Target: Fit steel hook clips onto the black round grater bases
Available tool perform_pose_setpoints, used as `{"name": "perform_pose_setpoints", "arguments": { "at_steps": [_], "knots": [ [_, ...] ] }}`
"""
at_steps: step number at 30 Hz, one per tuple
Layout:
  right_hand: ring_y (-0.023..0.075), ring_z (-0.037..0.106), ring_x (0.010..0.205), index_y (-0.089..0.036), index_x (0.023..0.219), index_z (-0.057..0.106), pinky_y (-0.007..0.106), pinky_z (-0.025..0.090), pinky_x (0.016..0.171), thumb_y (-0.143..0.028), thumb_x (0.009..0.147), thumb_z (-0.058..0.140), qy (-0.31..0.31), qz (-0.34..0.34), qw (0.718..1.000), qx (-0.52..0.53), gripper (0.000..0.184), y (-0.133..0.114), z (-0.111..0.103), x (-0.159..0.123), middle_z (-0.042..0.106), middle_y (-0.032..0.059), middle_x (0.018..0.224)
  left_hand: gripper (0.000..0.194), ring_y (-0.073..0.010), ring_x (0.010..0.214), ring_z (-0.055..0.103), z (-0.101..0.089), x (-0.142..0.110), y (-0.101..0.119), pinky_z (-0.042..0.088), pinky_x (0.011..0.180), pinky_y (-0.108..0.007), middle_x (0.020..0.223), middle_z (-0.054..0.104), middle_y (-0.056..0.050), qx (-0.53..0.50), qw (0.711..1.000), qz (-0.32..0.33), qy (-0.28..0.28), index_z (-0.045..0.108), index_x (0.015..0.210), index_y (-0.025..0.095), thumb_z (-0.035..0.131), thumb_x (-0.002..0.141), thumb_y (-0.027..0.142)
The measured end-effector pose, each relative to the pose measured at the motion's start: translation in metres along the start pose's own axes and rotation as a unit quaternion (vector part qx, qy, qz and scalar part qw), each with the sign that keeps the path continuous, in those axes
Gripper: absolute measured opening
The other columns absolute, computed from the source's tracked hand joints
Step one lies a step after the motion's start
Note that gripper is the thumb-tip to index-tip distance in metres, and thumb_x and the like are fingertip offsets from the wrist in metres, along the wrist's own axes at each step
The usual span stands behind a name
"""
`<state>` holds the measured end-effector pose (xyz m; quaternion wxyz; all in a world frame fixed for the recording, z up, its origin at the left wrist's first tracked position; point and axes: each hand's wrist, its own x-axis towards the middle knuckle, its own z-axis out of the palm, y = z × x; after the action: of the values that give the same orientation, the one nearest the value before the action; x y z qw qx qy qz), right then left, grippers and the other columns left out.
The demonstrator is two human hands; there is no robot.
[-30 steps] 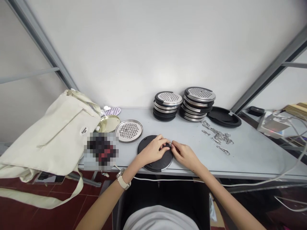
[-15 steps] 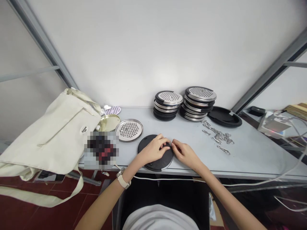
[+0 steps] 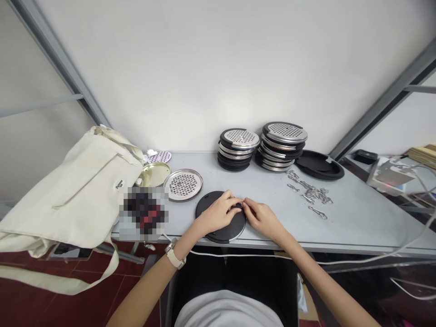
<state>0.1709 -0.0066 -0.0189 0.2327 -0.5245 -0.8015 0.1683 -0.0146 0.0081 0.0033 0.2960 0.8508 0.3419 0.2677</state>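
A black round disc (image 3: 214,231) with a thin silvery rim along part of its edge lies flat at the table's front edge. My left hand (image 3: 221,211) rests over it, fingers bent and gripping near its right edge. At that same edge my right hand (image 3: 260,217) pinches a small metal clip (image 3: 241,204), mostly hidden by the fingertips. The fingertips of both hands almost meet there. Loose metal snap hooks (image 3: 318,212) of a similar shine lie in a scattered heap to the right.
Two stacks of black-and-silver perforated discs (image 3: 240,152) (image 3: 284,147) stand near the wall. A black round tray (image 3: 320,165) lies right of them. Left are a perforated metal disc (image 3: 184,185), a gold lid (image 3: 154,174) and a cream bag (image 3: 75,186). A white cable (image 3: 238,255) runs along the front edge.
Hardly anything differs. Both hands keep their place at the disc's right edge, with only a tiny shift of the fingertips around the clip.
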Motion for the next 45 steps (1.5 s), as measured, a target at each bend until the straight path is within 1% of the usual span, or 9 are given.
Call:
{"name": "perform_pose_setpoints", "arguments": {
  "at_steps": [5,9,14,23,28,33,36,40,45],
  "knots": [
    [0.0109,0.042,0.044,-0.021,0.076,0.046,0.022,0.028,0.05,-0.031,0.092,0.033,0.013,0.018,1.0,-0.009,0.023,-0.0042,-0.0002,-0.0015,0.05,-0.0033,0.055,0.03,-0.0155,0.086,0.053,0.0015,-0.0002,-0.0027,0.045,0.085,-0.03,0.099,0.049,-0.004,0.001,1.0,-0.001,0.003,0.055,0.118,0.021,0.045,0.09,0.021],
    [0.0106,0.042,0.046,-0.021,0.074,0.045,0.021,0.028,0.05,-0.032,0.091,0.034,0.01,0.017,1.0,0.002,0.023,-0.0033,-0.0002,-0.0016,0.051,-0.0035,0.056,0.03,-0.0157,0.088,0.053,0.0022,-0.0001,-0.0031,0.045,0.086,-0.03,0.1,0.049,-0.005,-0.002,1.0,0.0,0.006,0.055,0.118,0.02,0.044,0.09,0.021],
    [0.0106,0.041,0.045,-0.021,0.073,0.044,0.021,0.028,0.05,-0.034,0.092,0.032,0.002,0.017,1.0,0.015,0.026,-0.001,-0.0002,-0.0014,0.049,-0.0036,0.055,0.029,-0.0147,0.083,0.053,0.0019,0.0004,-0.0018,0.045,0.083,-0.03,0.098,0.049,-0.005,-0.004,1.0,-0.002,0.008,0.056,0.117,0.02,0.045,0.09,0.022],
    [0.0118,0.044,0.047,-0.021,0.074,0.045,0.023,0.029,0.052,-0.032,0.093,0.031,-0.009,0.015,1.0,0.003,0.026,0.0016,0.0001,0.0,0.05,-0.0024,0.056,0.028,-0.0134,0.078,0.052,0.0002,0.001,-0.0002,0.045,0.081,-0.028,0.095,0.049,-0.004,-0.014,1.0,-0.002,0.003,0.057,0.115,0.019,0.045,0.09,0.021],
    [0.0118,0.045,0.047,-0.021,0.076,0.047,0.023,0.03,0.053,-0.031,0.093,0.031,-0.008,0.01,1.0,-0.012,0.026,0.0019,0.0004,-0.0005,0.053,-0.0019,0.057,0.027,-0.0131,0.079,0.052,0.0003,0.001,-0.0007,0.045,0.081,-0.028,0.095,0.048,-0.003,-0.012,1.0,0.003,0.005,0.056,0.114,0.019,0.045,0.09,0.02],
    [0.0132,0.05,0.052,-0.021,0.082,0.051,0.023,0.032,0.055,-0.029,0.093,0.029,-0.013,0.0,0.999,-0.029,0.026,0.0004,-0.0012,-0.0001,0.057,-0.0001,0.062,0.026,-0.0144,0.083,0.053,0.0003,0.0004,0.0003,0.045,0.085,-0.03,0.096,0.048,-0.004,-0.005,1.0,-0.001,0.007,0.053,0.115,0.02,0.046,0.089,0.019],
    [0.0143,0.052,0.053,-0.021,0.084,0.051,0.024,0.032,0.056,-0.029,0.094,0.027,-0.016,-0.009,0.999,-0.038,0.027,0.0004,-0.0018,0.0001,0.058,0.0005,0.064,0.024,-0.0148,0.085,0.052,-0.0004,0.0005,0.0013,0.045,0.085,-0.031,0.097,0.049,-0.003,-0.001,1.0,0.001,0.01,0.053,0.112,0.019,0.046,0.089,0.019],
    [0.0149,0.053,0.055,-0.021,0.083,0.05,0.024,0.033,0.057,-0.03,0.095,0.027,-0.02,-0.013,0.999,-0.039,0.028,0.0013,-0.0017,0.0004,0.058,0.0007,0.065,0.019,-0.0141,0.082,0.052,-0.001,0.0011,0.002,0.045,0.081,-0.029,0.095,0.048,-0.003,-0.002,1.0,0.003,0.005,0.054,0.106,0.018,0.047,0.089,0.019],
    [0.0143,0.052,0.053,-0.021,0.081,0.049,0.023,0.033,0.055,-0.03,0.095,0.027,-0.019,-0.011,0.999,-0.044,0.027,0.0011,-0.0015,-0.0002,0.056,-0.0003,0.062,0.015,-0.0138,0.082,0.052,-0.0009,0.0012,0.0019,0.044,0.08,-0.027,0.094,0.048,-0.003,0.002,1.0,0.004,0.013,0.054,0.102,0.018,0.047,0.089,0.019]
  ]
}}
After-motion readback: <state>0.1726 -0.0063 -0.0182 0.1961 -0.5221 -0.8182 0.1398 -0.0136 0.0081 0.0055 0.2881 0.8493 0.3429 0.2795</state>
